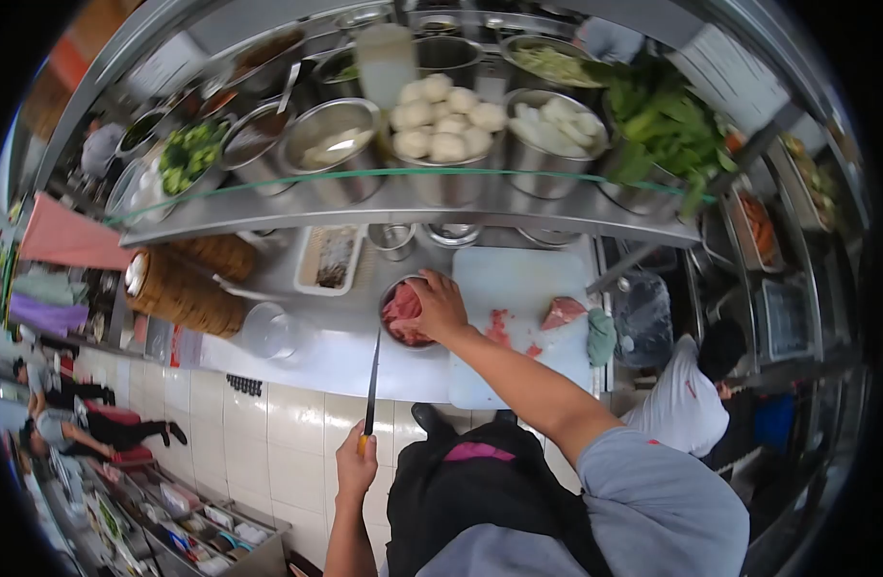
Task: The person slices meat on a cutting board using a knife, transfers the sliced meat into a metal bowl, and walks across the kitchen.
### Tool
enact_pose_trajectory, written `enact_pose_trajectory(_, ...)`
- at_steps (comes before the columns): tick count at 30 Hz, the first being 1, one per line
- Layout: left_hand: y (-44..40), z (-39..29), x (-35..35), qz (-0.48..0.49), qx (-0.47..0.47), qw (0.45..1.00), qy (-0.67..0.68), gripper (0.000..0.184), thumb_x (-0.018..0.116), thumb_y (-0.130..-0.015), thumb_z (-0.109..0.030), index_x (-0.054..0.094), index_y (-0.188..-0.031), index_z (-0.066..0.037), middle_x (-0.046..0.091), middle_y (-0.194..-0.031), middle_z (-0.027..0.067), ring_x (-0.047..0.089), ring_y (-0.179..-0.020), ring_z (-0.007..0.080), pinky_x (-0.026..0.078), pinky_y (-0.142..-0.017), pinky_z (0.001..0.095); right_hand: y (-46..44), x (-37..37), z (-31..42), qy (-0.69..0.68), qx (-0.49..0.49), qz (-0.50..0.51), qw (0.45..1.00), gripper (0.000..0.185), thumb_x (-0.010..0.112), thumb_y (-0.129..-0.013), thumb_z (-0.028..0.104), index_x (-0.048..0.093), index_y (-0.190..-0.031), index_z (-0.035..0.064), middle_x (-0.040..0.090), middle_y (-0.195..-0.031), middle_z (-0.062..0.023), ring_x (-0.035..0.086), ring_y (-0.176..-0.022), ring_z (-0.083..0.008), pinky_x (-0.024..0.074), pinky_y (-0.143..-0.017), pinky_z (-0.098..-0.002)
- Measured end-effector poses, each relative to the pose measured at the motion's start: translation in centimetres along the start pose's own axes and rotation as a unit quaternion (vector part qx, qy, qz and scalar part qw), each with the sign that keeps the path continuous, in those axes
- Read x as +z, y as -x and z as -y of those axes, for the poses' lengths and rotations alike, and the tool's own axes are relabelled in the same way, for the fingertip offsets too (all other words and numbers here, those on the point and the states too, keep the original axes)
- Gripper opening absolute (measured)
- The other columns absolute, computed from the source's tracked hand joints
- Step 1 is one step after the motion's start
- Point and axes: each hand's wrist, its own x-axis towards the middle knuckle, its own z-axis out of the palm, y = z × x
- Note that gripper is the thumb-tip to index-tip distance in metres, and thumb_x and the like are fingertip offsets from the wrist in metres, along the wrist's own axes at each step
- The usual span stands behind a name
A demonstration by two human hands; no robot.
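Observation:
My left hand is closed round the yellow handle of a long knife, its blade pointing away from me in front of the counter's edge. Over a metal bowl, my right hand has its fingers curled onto the raw meat inside; the fingertips are partly hidden. Right of the bowl lies a white cutting board. A chunk of raw meat and some small red meat scraps rest on it. A green cloth is bunched at the board's right edge.
A steel shelf with a glass edge crosses above the counter, carrying several metal containers of food. Bamboo steamers, a clear round container and a white tray stand left. A person in white is close on the right.

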Motion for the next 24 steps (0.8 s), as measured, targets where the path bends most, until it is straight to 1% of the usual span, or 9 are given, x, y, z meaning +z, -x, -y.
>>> enact_pose_trajectory(3,-1.3,-1.3,1.1,-0.010,0.073,0.997,-0.021,0.036,0.065,-0.101,-0.010,0.066,-0.135,0.002,0.074,-0.115,0.0283,0.075,-0.103,0.0409,0.058,-0.091,0.0415,3.9,-2.8,-1.9,-0.050,0.084,-0.063,0.993,0.067,0.090,-0.075,0.050,0.069,-0.122,0.0071,0.064,-0.129,-0.0152,0.062,-0.116,-0.0382,0.0495,-0.099,-0.0521)
enact_pose_trajectory(5,-2.0,-2.8,2.3,-0.021,0.244,0.968,-0.058,0.040,0.066,-0.098,-0.009,0.066,-0.137,-0.005,0.073,-0.107,0.0262,0.073,-0.094,0.0431,0.059,-0.086,0.0448,7.9,-5.3,-4.0,-0.078,0.153,-0.049,0.984,0.055,0.085,-0.083,0.039,0.068,-0.123,0.0054,0.065,-0.123,-0.0184,0.063,-0.113,-0.0391,0.0502,-0.097,-0.0505)
enact_pose_trajectory(6,-2.2,-3.7,3.0,-0.017,0.243,0.968,-0.059,0.040,0.066,-0.098,-0.009,0.066,-0.137,-0.005,0.073,-0.107,0.0262,0.073,-0.094,0.0431,0.059,-0.086,0.0448,10.3,-6.6,-5.2,-0.113,0.214,-0.030,0.970,0.043,0.080,-0.090,0.028,0.068,-0.123,0.0036,0.066,-0.117,-0.0216,0.064,-0.110,-0.0401,0.0509,-0.094,-0.0488)
enact_pose_trajectory(9,-3.3,-6.9,5.7,0.054,0.271,0.953,-0.125,0.044,0.069,-0.096,-0.011,0.065,-0.140,-0.012,0.069,-0.096,0.0240,0.071,-0.088,0.0439,0.059,-0.079,0.0491,16.6,-9.7,-8.5,-0.077,0.194,-0.135,0.969,0.036,0.075,-0.093,0.022,0.067,-0.122,0.0022,0.066,-0.110,-0.0198,0.064,-0.104,-0.0412,0.0501,-0.092,-0.0514)
enact_pose_trajectory(11,-4.4,-7.8,8.4,0.054,0.250,0.945,-0.205,0.048,0.069,-0.097,-0.015,0.061,-0.144,-0.016,0.065,-0.092,0.0236,0.071,-0.083,0.0442,0.058,-0.073,0.0534,19.2,-11.8,-9.4,0.039,0.269,-0.079,0.959,0.028,0.072,-0.092,0.013,0.069,-0.117,0.0004,0.066,-0.108,-0.0206,0.064,-0.104,-0.0420,0.0505,-0.093,-0.0520)
enact_pose_trajectory(14,-7.4,-7.5,12.3,0.032,0.198,0.943,-0.266,0.048,0.066,-0.100,-0.021,0.058,-0.147,-0.017,0.065,-0.098,0.0251,0.072,-0.083,0.0458,0.059,-0.072,0.0547,20.7,-11.6,-11.0,-0.034,0.244,-0.038,0.969,0.021,0.069,-0.091,0.005,0.070,-0.111,-0.0017,0.066,-0.107,-0.0229,0.066,-0.102,-0.0437,0.0528,-0.091,-0.0521)
enact_pose_trajectory(19,-8.6,-8.5,15.6,0.069,0.187,0.927,-0.316,0.047,0.062,-0.103,-0.028,0.056,-0.149,-0.019,0.065,-0.103,0.0254,0.072,-0.085,0.0470,0.061,-0.075,0.0556,18.4,-9.5,-11.7,-0.103,0.214,-0.015,0.971,0.031,0.066,-0.089,0.001,0.070,-0.119,-0.0034,0.068,-0.102,-0.0230,0.069,-0.095,-0.0399,0.0570,-0.085,-0.0474)
enact_pose_trajectory(22,-6.9,-9.3,14.3,0.130,0.203,0.909,-0.340,0.046,0.060,-0.104,-0.030,0.057,-0.149,-0.021,0.065,-0.104,0.0245,0.072,-0.086,0.0472,0.060,-0.077,0.0570,16.9,-9.3,-11.7,-0.138,0.298,-0.045,0.943,0.044,0.065,-0.086,0.001,0.065,-0.131,-0.0018,0.068,-0.111,-0.0220,0.070,-0.102,-0.0392,0.0572,-0.088,-0.0467)
enact_pose_trajectory(24,-5.8,-9.8,12.4,0.130,0.233,0.906,-0.327,0.046,0.062,-0.102,-0.027,0.059,-0.147,-0.020,0.066,-0.097,0.0235,0.072,-0.082,0.0479,0.059,-0.075,0.0580,16.9,-10.6,-12.7,-0.068,0.265,0.047,0.961,0.054,0.069,-0.087,0.009,0.059,-0.140,0.0008,0.063,-0.129,-0.0224,0.063,-0.117,-0.0419,0.0532,-0.100,-0.0504)
